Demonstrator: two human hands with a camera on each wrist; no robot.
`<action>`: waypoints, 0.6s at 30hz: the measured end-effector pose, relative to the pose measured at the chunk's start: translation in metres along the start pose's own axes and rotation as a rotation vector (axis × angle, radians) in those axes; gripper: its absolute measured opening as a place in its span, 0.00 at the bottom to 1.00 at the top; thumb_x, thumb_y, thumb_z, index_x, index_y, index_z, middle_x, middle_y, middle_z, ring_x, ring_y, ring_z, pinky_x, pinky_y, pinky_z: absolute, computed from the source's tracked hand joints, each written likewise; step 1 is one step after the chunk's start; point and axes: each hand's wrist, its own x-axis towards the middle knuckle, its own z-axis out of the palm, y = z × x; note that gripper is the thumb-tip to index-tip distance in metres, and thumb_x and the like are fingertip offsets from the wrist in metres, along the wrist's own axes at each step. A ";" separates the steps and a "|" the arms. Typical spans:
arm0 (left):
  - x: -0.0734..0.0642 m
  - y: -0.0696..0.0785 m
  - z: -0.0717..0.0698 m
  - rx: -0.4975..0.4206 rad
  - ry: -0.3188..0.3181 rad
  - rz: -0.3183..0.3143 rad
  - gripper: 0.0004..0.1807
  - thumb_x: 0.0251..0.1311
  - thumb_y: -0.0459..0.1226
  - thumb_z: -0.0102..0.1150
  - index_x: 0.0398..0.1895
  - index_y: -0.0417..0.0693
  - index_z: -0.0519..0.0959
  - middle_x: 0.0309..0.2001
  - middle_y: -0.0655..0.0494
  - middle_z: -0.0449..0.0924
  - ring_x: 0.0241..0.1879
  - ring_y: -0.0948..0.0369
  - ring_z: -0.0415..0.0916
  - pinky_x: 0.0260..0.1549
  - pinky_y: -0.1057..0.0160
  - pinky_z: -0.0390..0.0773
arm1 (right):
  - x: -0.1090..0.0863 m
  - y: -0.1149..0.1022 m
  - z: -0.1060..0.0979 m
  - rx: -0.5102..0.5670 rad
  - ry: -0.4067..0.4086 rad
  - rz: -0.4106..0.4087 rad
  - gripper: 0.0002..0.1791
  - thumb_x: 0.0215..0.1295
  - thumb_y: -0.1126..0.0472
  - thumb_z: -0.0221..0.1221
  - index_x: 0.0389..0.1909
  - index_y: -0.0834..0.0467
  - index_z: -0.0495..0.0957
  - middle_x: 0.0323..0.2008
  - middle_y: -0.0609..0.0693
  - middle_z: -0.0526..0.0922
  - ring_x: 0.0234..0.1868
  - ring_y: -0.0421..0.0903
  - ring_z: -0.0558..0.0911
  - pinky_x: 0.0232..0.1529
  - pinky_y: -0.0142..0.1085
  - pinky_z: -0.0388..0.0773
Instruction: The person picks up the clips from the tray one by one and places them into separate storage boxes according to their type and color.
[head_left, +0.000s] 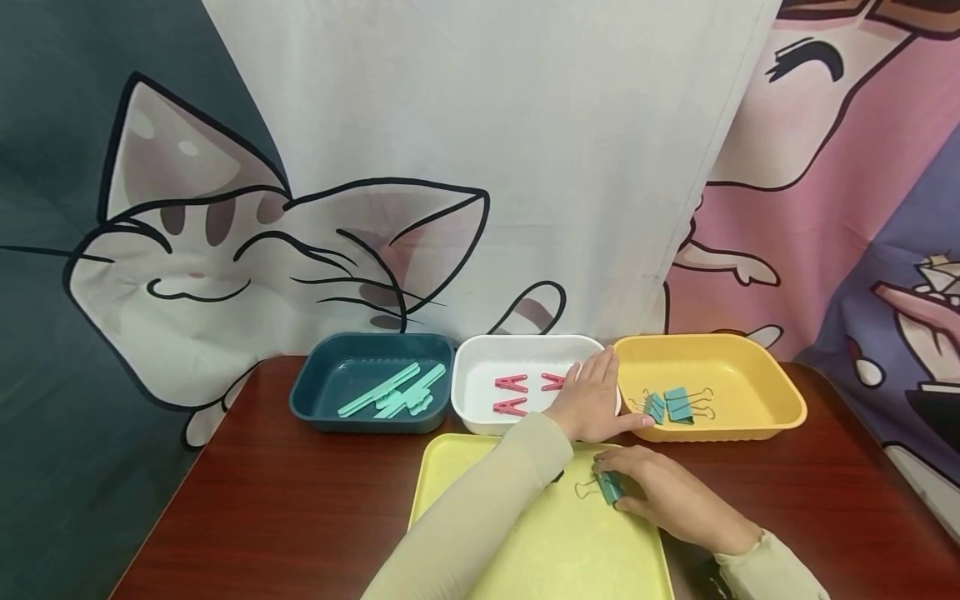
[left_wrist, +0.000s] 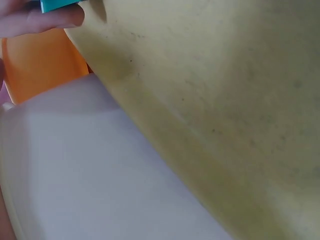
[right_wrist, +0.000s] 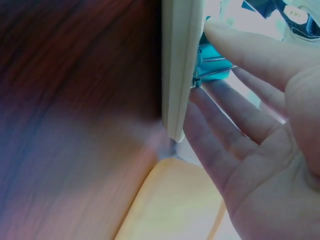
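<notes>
My right hand [head_left: 667, 492] pinches a teal binder clip [head_left: 609, 487] at the upper right of the yellow tray [head_left: 585, 550]. In the right wrist view, the thumb and fingers are around the clip [right_wrist: 216, 65], beside the tray edge. My left hand [head_left: 592, 404] reaches over the right end of the white bin [head_left: 472, 350] with its fingers extended, the thumb pointing toward the yellow bin [head_left: 735, 362]. Several pink clothespins [head_left: 511, 382] lie in the white bin, one partly covered by the left fingers. Teal binder clips [head_left: 679, 406] lie in the yellow bin.
A dark teal bin [head_left: 315, 367] at the left holds several mint-green sticks [head_left: 405, 396]. All three bins stand in a row along the back of the brown table [head_left: 285, 517]. A small black thing [head_left: 557, 477] shows beside the left sleeve. A printed cloth [head_left: 525, 167] hangs behind.
</notes>
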 end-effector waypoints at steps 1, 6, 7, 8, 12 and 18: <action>0.000 0.000 0.000 -0.001 0.001 0.000 0.59 0.62 0.75 0.37 0.81 0.42 0.41 0.82 0.52 0.38 0.79 0.60 0.38 0.74 0.55 0.49 | 0.000 0.000 0.000 -0.002 0.007 -0.002 0.25 0.48 0.65 0.76 0.50 0.55 0.83 0.52 0.47 0.83 0.55 0.49 0.80 0.56 0.51 0.76; 0.000 -0.001 0.001 -0.008 0.009 -0.002 0.59 0.62 0.75 0.38 0.81 0.42 0.41 0.82 0.52 0.38 0.79 0.59 0.38 0.74 0.55 0.49 | -0.003 0.002 0.001 -0.010 0.067 -0.024 0.25 0.48 0.63 0.77 0.50 0.55 0.83 0.52 0.47 0.82 0.55 0.48 0.79 0.55 0.50 0.77; 0.001 -0.001 0.002 -0.011 0.011 -0.002 0.59 0.62 0.74 0.38 0.81 0.42 0.41 0.82 0.52 0.38 0.79 0.59 0.38 0.74 0.55 0.49 | -0.003 0.002 0.000 -0.008 0.078 -0.022 0.25 0.48 0.63 0.77 0.51 0.55 0.83 0.53 0.47 0.82 0.55 0.48 0.79 0.55 0.50 0.77; 0.001 -0.001 0.002 -0.014 0.013 -0.002 0.59 0.62 0.74 0.38 0.81 0.42 0.41 0.82 0.52 0.38 0.79 0.60 0.38 0.74 0.55 0.49 | -0.004 0.002 0.000 -0.007 0.088 -0.020 0.25 0.49 0.62 0.76 0.51 0.55 0.83 0.53 0.46 0.82 0.55 0.48 0.79 0.55 0.50 0.77; 0.002 -0.001 0.004 -0.019 0.015 -0.004 0.59 0.62 0.74 0.39 0.81 0.42 0.41 0.82 0.53 0.38 0.79 0.60 0.38 0.74 0.55 0.48 | -0.007 0.004 -0.002 0.003 0.096 0.001 0.25 0.52 0.60 0.76 0.53 0.55 0.83 0.53 0.45 0.82 0.56 0.48 0.79 0.54 0.50 0.77; 0.003 -0.001 0.005 -0.008 0.017 -0.009 0.59 0.62 0.75 0.37 0.82 0.43 0.41 0.82 0.53 0.38 0.79 0.61 0.38 0.74 0.56 0.48 | -0.012 0.007 -0.004 -0.001 0.124 0.013 0.26 0.51 0.60 0.76 0.53 0.54 0.82 0.53 0.44 0.81 0.56 0.47 0.79 0.54 0.49 0.78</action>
